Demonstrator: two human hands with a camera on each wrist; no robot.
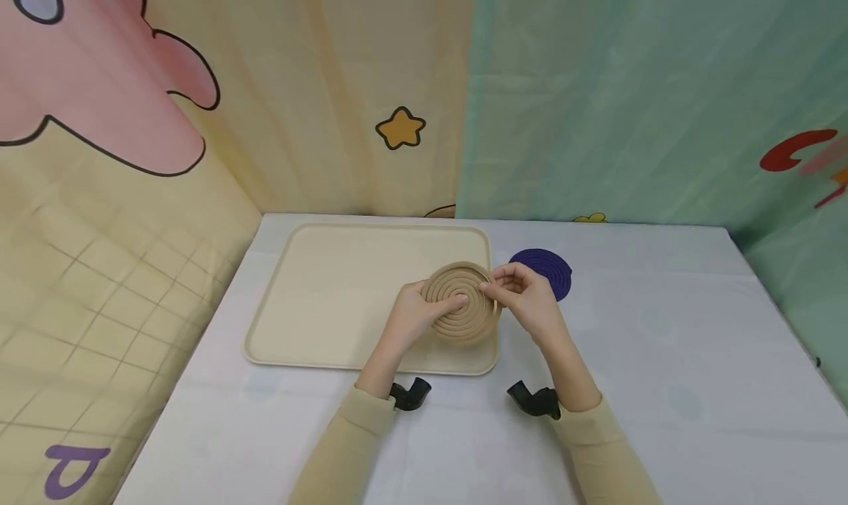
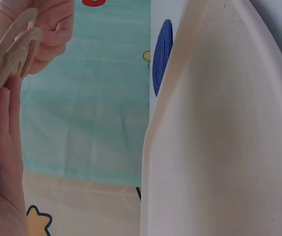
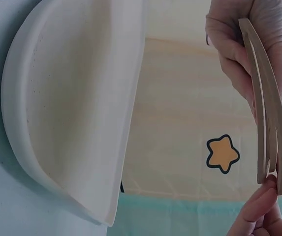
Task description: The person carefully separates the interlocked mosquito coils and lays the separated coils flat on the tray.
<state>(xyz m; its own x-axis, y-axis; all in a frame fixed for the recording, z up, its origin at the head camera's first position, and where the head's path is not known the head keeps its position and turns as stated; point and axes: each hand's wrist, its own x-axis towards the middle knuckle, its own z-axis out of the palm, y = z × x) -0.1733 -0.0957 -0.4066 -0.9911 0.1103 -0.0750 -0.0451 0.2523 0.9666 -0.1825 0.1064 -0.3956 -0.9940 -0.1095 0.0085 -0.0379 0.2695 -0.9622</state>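
A flat beige spiral coil [image 1: 464,317], wound from a thin strip, is held up above the right end of the tray. My left hand [image 1: 414,315] grips it from the left, thumb laid over the front near the centre and fingers behind. On its upper right edge, my right hand [image 1: 526,299] pinches the outer band between thumb and fingertips. Seen edge-on in the right wrist view, the beige coil [image 3: 266,98] shows gaps between its outer layers. In the left wrist view, the left fingers [image 2: 3,132] lie straight along its back. A purple spiral coil [image 1: 553,273] lies behind the right hand.
A cream rectangular tray [image 1: 331,291] with a raised rim stands on the white table [image 1: 662,358], left of centre. Printed curtains [image 1: 583,107] rise behind the table and at its sides. Black curved mounts [image 1: 536,400] stick out from both wrists.
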